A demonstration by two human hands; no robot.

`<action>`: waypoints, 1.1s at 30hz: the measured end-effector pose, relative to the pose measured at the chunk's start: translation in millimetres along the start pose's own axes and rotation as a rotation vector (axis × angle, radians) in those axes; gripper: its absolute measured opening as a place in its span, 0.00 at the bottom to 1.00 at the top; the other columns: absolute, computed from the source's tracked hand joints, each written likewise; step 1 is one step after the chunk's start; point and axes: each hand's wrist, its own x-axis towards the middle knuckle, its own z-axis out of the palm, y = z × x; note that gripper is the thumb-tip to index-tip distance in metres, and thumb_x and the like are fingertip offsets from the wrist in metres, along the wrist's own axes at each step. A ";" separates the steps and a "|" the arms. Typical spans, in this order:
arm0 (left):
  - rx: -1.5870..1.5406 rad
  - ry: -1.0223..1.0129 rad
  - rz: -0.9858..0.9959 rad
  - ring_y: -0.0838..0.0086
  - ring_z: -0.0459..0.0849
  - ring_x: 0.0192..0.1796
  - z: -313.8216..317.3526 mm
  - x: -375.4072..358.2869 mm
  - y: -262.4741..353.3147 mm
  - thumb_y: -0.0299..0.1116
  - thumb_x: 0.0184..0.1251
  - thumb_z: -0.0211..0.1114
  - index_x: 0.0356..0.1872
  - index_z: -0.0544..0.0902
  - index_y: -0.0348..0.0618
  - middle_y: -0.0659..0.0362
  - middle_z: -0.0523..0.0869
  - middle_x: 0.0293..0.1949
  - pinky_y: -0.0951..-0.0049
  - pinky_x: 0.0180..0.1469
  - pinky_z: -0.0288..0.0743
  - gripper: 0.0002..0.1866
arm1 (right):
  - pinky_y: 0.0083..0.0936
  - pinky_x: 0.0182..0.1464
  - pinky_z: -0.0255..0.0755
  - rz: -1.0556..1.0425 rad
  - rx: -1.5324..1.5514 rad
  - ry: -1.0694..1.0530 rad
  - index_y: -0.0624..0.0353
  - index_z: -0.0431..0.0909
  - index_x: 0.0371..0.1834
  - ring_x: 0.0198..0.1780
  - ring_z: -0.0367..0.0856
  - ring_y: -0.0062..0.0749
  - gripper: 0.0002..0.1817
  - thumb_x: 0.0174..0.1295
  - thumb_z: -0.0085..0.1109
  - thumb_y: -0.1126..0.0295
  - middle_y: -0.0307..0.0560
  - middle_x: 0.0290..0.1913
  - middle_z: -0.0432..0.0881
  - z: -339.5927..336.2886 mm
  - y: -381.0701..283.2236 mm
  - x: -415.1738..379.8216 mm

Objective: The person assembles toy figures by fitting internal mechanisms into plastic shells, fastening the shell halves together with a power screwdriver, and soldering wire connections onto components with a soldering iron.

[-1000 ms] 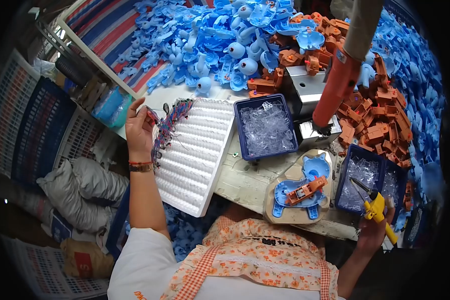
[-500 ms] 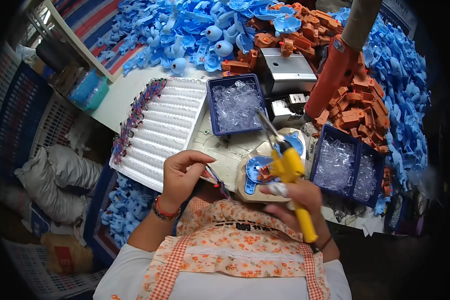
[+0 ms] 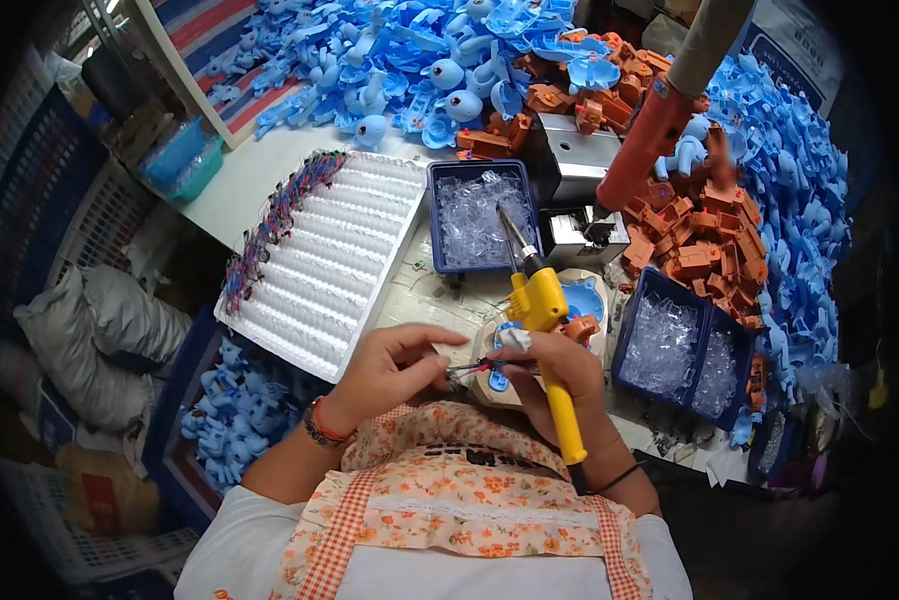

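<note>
My left hand (image 3: 395, 368) is closed in a pinch on a small bundle of thin coloured wires (image 3: 482, 366) in front of my apron. My right hand (image 3: 568, 378) is wrapped round a yellow soldering gun (image 3: 542, 298), its metal tip pointing up and away over the blue tray. White wrapping covers one finger of that hand, and its thumb and fingertip are right at the other end of the wires. Partly hidden behind the gun, a pale fixture (image 3: 490, 392) bears blue plastic shells (image 3: 582, 297) and an orange-brown part (image 3: 578, 328).
A white ridged tray (image 3: 320, 260) has wires along its left edge. Dark blue trays (image 3: 485, 268) (image 3: 660, 385) hold clear plastic pieces. Blue toy parts (image 3: 370, 70) and orange-brown parts (image 3: 705, 230) are heaped behind. A red cylindrical tool (image 3: 645, 150) hangs at right.
My right hand has moved left with the soldering gun, its fingertips now at the wires. My left hand has moved right and slightly down, so both hands are close together. The view has shifted slightly.
</note>
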 end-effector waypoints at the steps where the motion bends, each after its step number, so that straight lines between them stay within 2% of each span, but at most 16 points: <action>1: 0.014 -0.109 -0.141 0.80 0.86 0.38 -2.1 -0.8 2.7 0.23 0.72 0.61 0.51 0.84 0.34 0.60 0.88 0.38 0.80 0.44 0.80 0.10 | 0.25 0.47 0.81 -0.049 0.017 -0.029 0.59 0.78 0.55 0.46 0.88 0.32 0.20 0.60 0.65 0.85 0.49 0.43 0.88 -4.3 -1.0 5.1; 2: 0.011 -0.106 -0.138 0.80 0.86 0.38 -1.9 -0.9 2.1 0.23 0.72 0.61 0.51 0.84 0.34 0.60 0.88 0.38 0.80 0.44 0.80 0.10 | 0.25 0.47 0.81 -0.099 0.035 -0.057 0.59 0.78 0.55 0.46 0.88 0.32 0.20 0.60 0.65 0.85 0.49 0.44 0.88 -6.7 -1.4 8.0; 5: 0.007 -0.268 0.109 0.80 0.84 0.40 -4.7 3.6 -6.0 0.24 0.71 0.65 0.43 0.85 0.35 0.58 0.87 0.38 0.80 0.44 0.79 0.05 | 0.25 0.47 0.81 -0.087 0.043 -0.111 0.59 0.79 0.55 0.47 0.88 0.32 0.18 0.61 0.65 0.84 0.49 0.44 0.89 -6.5 -2.3 11.7; 8: 0.022 -0.255 0.263 0.79 0.84 0.40 -6.7 7.6 -15.7 0.23 0.73 0.63 0.41 0.84 0.34 0.58 0.86 0.37 0.78 0.44 0.79 0.04 | 0.24 0.46 0.82 -0.085 -0.015 -0.104 0.59 0.79 0.55 0.47 0.88 0.33 0.18 0.62 0.65 0.84 0.50 0.45 0.89 -7.2 -7.1 12.6; 9: 0.022 -0.257 0.266 0.79 0.84 0.40 -4.8 6.4 -16.7 0.23 0.73 0.63 0.41 0.84 0.34 0.58 0.86 0.37 0.78 0.44 0.79 0.04 | 0.24 0.46 0.82 -0.059 -0.054 -0.065 0.60 0.79 0.55 0.46 0.89 0.33 0.18 0.62 0.66 0.83 0.50 0.45 0.89 -6.9 -8.0 11.6; 11: -0.111 -0.041 0.188 0.77 0.84 0.37 -0.4 2.9 -18.7 0.24 0.74 0.62 0.42 0.82 0.34 0.57 0.86 0.36 0.76 0.43 0.79 0.04 | 0.24 0.45 0.82 -0.060 0.020 0.001 0.59 0.79 0.55 0.46 0.89 0.32 0.18 0.61 0.66 0.83 0.51 0.45 0.89 -4.0 -5.1 10.3; 15: -0.164 -0.007 0.171 0.75 0.86 0.39 0.7 3.3 -22.8 0.25 0.74 0.61 0.42 0.80 0.34 0.56 0.86 0.37 0.75 0.45 0.80 0.04 | 0.22 0.43 0.82 -0.076 0.019 0.043 0.60 0.78 0.55 0.45 0.89 0.32 0.20 0.60 0.67 0.83 0.51 0.44 0.89 -2.3 -1.5 3.4; 18: -0.309 -0.149 0.084 0.73 0.87 0.40 -0.4 1.4 -21.9 0.25 0.74 0.61 0.43 0.79 0.35 0.55 0.87 0.37 0.74 0.46 0.81 0.04 | 0.22 0.42 0.82 -0.103 -0.123 0.006 0.61 0.75 0.56 0.44 0.89 0.34 0.21 0.60 0.67 0.84 0.51 0.42 0.89 -2.4 -0.7 3.8; 20: -0.378 -0.323 -0.042 0.73 0.86 0.39 -2.8 -1.1 -17.6 0.26 0.75 0.61 0.44 0.78 0.36 0.55 0.86 0.37 0.73 0.45 0.82 0.04 | 0.24 0.39 0.78 -0.075 -0.003 0.152 0.57 0.78 0.49 0.38 0.87 0.36 0.18 0.56 0.71 0.82 0.45 0.36 0.87 4.7 -3.4 8.8; 22: -0.350 -0.305 -0.020 0.73 0.86 0.36 0.3 -1.4 -19.3 0.27 0.75 0.60 0.45 0.77 0.36 0.55 0.86 0.37 0.73 0.42 0.82 0.05 | 0.25 0.37 0.76 -0.065 0.057 0.225 0.56 0.79 0.45 0.36 0.86 0.37 0.17 0.54 0.73 0.81 0.42 0.32 0.87 4.5 -3.7 7.4; 24: -0.293 -0.105 -0.001 0.73 0.86 0.37 0.2 0.3 -24.6 0.27 0.76 0.60 0.46 0.77 0.37 0.56 0.85 0.37 0.72 0.43 0.82 0.05 | 0.33 0.48 0.77 -0.087 -0.112 0.197 0.54 0.80 0.46 0.43 0.87 0.41 0.17 0.54 0.72 0.79 0.43 0.39 0.89 1.7 -2.8 1.9; 25: -0.427 -0.059 -0.006 0.72 0.85 0.38 1.9 0.9 -27.3 0.27 0.76 0.59 0.47 0.76 0.37 0.56 0.84 0.35 0.71 0.44 0.81 0.06 | 0.33 0.48 0.77 -0.090 -0.108 0.195 0.54 0.80 0.46 0.43 0.87 0.41 0.17 0.54 0.72 0.79 0.43 0.39 0.89 1.0 -4.6 4.6; 27: -0.474 -0.044 -0.011 0.71 0.85 0.39 4.2 1.7 -29.6 0.28 0.76 0.59 0.48 0.76 0.38 0.56 0.84 0.35 0.71 0.45 0.80 0.06 | 0.42 0.55 0.76 -0.306 -0.324 0.145 0.53 0.78 0.49 0.43 0.86 0.42 0.17 0.58 0.71 0.77 0.46 0.38 0.90 -2.1 -12.7 12.8; 28: -0.523 -0.033 -0.016 0.70 0.85 0.39 5.2 1.9 -30.7 0.29 0.77 0.58 0.48 0.75 0.38 0.56 0.84 0.34 0.71 0.46 0.80 0.06 | 0.42 0.55 0.76 -0.306 -0.322 0.144 0.53 0.78 0.49 0.43 0.86 0.42 0.17 0.58 0.71 0.77 0.46 0.38 0.90 -1.3 -13.7 12.3; 30: -0.589 -0.021 -0.025 0.70 0.84 0.38 6.9 2.8 -32.8 0.30 0.77 0.58 0.47 0.76 0.39 0.57 0.83 0.34 0.70 0.46 0.79 0.06 | 0.50 0.64 0.67 -0.341 -0.401 0.166 0.54 0.79 0.46 0.46 0.86 0.46 0.15 0.57 0.72 0.74 0.44 0.37 0.90 0.0 -15.1 9.6; 33: -0.705 -0.027 -0.068 0.69 0.83 0.38 6.1 3.4 -35.3 0.33 0.78 0.57 0.47 0.76 0.40 0.57 0.83 0.33 0.67 0.47 0.77 0.07 | 0.50 0.66 0.65 -0.319 -0.434 0.174 0.53 0.79 0.44 0.47 0.86 0.45 0.13 0.58 0.71 0.74 0.43 0.36 0.90 1.8 -7.0 4.4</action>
